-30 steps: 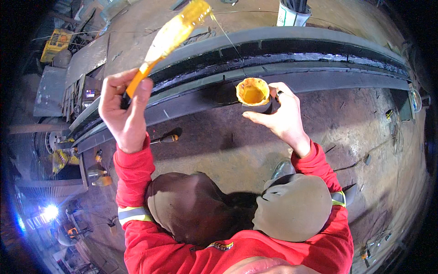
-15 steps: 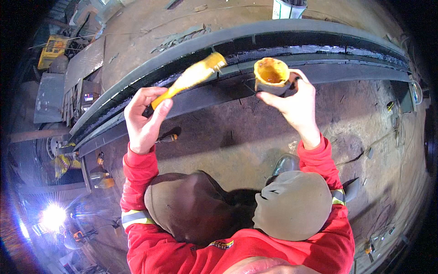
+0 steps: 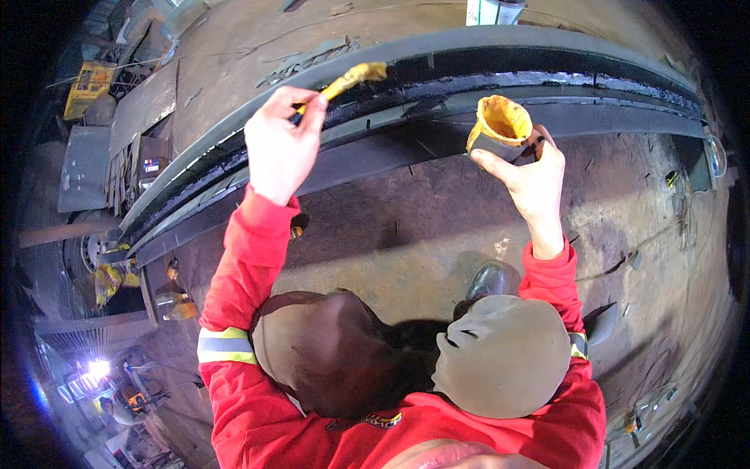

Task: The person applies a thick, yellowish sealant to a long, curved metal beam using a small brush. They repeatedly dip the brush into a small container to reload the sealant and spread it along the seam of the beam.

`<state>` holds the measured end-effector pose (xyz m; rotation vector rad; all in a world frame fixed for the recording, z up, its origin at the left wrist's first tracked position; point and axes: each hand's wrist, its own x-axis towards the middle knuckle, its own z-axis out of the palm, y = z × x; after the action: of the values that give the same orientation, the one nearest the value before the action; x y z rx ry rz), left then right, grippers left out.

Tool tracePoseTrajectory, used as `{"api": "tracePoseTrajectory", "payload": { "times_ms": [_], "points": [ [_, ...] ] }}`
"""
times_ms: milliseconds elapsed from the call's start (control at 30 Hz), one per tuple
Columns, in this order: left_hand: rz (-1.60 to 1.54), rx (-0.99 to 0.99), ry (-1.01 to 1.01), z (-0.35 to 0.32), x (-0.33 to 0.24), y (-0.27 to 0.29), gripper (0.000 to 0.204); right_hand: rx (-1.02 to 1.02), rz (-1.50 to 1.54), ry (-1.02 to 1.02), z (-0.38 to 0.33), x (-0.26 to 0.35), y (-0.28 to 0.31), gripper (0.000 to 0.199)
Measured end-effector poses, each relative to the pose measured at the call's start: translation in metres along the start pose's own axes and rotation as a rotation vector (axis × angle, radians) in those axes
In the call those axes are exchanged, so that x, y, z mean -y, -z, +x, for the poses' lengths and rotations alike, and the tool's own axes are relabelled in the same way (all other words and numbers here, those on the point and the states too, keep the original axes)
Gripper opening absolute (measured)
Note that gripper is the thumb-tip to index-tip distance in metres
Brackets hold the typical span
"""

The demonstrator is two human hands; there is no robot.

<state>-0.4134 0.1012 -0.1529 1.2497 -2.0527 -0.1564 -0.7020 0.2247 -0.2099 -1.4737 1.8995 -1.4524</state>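
Observation:
My left hand (image 3: 289, 141) is closed round the handle of a paintbrush (image 3: 353, 78), whose yellow-coated head points right over the far part of a long dark steel beam (image 3: 625, 117). My right hand (image 3: 533, 181) grips a small cup (image 3: 488, 141) with a dark lower side and a yellow-smeared rim. Yellow-orange paint coats the inside of the cup, which leans to one side above the beam's near edge. Whether the bristles touch the beam I cannot tell.
A white bucket (image 3: 494, 12) stands beyond the beam. Metal plates (image 3: 84, 168) and a yellow crate (image 3: 87, 90) lie at the left. Bottles (image 3: 180, 311) lie near the beam's left end. A bright light (image 3: 98, 369) shines at the lower left. My boot (image 3: 494, 280) is on the floor.
My left hand has moved away from me and to the right, carrying the brush farther over the beam. The cup has shifted right in my right hand and tilts differently.

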Motion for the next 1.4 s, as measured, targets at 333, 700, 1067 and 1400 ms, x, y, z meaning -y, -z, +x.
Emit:
{"api": "tracePoseTrajectory", "payload": {
  "times_ms": [333, 700, 1067, 1400],
  "points": [
    [0.029, 0.089, 0.014, -0.011, 0.006, -0.006, 0.012, 0.009, 0.085, -0.020, -0.002, -0.005, -0.005, 0.055],
    [0.045, 0.166, -0.090, -0.032, 0.018, -0.010, 0.014, 0.038, 0.097, -0.061, -0.006, -0.004, -0.005, 0.053],
    [0.019, -0.019, -0.191, -0.037, 0.004, -0.018, 0.014, 0.019, 0.032, -0.031, -0.006, -0.009, 0.001, 0.057],
    [0.013, -0.109, -0.146, -0.029, 0.001, -0.028, 0.014, 0.052, 0.090, -0.081, -0.010, -0.007, -0.004, 0.056]
  ]
}}
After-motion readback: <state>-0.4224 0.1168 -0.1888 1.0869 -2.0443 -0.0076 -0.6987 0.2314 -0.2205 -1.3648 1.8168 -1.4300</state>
